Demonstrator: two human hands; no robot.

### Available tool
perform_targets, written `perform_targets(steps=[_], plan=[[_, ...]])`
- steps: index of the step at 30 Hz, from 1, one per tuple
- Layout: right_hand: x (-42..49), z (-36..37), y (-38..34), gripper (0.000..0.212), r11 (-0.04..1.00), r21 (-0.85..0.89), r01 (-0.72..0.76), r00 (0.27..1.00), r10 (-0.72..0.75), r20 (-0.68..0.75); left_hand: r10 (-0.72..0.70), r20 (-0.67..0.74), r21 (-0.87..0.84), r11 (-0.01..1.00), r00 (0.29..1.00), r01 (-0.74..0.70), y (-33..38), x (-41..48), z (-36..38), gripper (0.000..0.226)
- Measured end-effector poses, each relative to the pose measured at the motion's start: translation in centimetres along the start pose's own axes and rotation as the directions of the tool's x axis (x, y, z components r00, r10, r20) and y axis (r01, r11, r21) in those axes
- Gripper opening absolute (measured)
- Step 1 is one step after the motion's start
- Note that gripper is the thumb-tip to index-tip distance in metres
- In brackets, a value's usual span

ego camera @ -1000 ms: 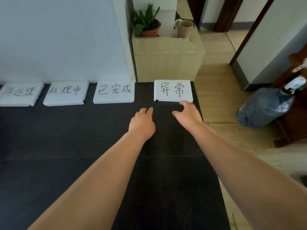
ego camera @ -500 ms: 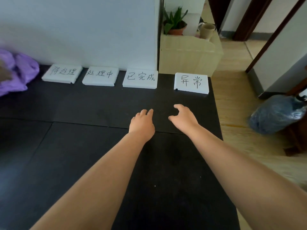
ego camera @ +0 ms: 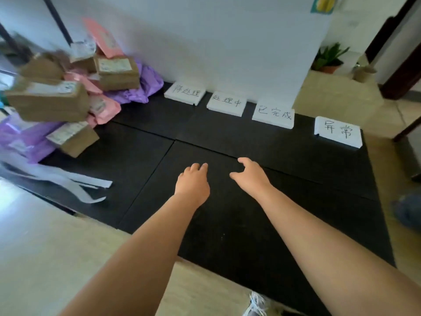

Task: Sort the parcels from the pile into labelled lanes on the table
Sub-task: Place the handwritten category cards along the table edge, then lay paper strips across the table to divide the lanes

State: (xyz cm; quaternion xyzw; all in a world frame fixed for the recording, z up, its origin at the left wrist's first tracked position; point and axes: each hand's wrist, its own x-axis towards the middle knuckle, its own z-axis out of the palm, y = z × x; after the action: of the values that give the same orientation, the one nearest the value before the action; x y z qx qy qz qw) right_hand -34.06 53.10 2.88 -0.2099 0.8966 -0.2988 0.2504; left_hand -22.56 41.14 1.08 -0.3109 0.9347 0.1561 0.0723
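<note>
Left hand [ego camera: 193, 185]: at 12 o'clock, nearest me, over the black foam mat [ego camera: 227, 236], fingers loosely curled, holding nothing.
Right hand [ego camera: 250, 176]: just at its 3 o'clock, apart from it, also holding nothing.
Lanes: a row of four white foam blocks with handwritten labels [ego camera: 273, 115] at 1 o'clock; I see no bins or trays.
Parcels: a heap of brown cardboard boxes and pink and purple plastic mailers [ego camera: 47, 101] at 10 o'clock, well apart from both hands.
Risk: tugging a slick mailer from underneath could, I judge, topple the tilted boxes.
</note>
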Motion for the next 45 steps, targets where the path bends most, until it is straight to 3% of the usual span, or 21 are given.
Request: perform_targets(steps=[6,16,23,31,36,45], plan=[[-3.2,8.3,-8.4,0.059,0.988,-0.024,0.151,0.984,-0.148,0.099,-0.135,-0.054,-0.028,0.991,0.989,0.134,-10.8,-4.5,-2.4,0.062],[-1.7,17.5,-16.6,0.058,0.956,-0.093,0.279,0.927,-0.242,0.288,-0.376,-0.048,-0.091,0.924,0.925,0.371,-23.1,-7.5,-3.6,0.053],[0.9,23.2,-21.5,0.059,0.921,-0.121,0.369,0.863,-0.292,0.412,-0.644,0.035,-0.307,0.721,0.764,0.621,-28.6,-6.9,-3.3,0.056],[2.1,29.3,-27.1,0.059,0.873,-0.143,0.466,0.781,-0.330,0.530,-0.740,0.049,-0.445,0.585,0.671,0.678,-35.3,-7.4,-3.7,0.051],[2.5,34.2,-30.6,0.057,0.877,-0.152,0.456,0.789,-0.319,0.525,-0.736,0.071,-0.506,0.555,0.673,0.660,-41.6,-5.8,-5.0,0.049],[2.8,41.7,-34.8,0.061,0.919,-0.265,0.291,0.884,-0.152,0.443,-0.579,0.148,-0.517,0.646,0.802,0.561,-52.3,-3.1,-6.3,0.050]])
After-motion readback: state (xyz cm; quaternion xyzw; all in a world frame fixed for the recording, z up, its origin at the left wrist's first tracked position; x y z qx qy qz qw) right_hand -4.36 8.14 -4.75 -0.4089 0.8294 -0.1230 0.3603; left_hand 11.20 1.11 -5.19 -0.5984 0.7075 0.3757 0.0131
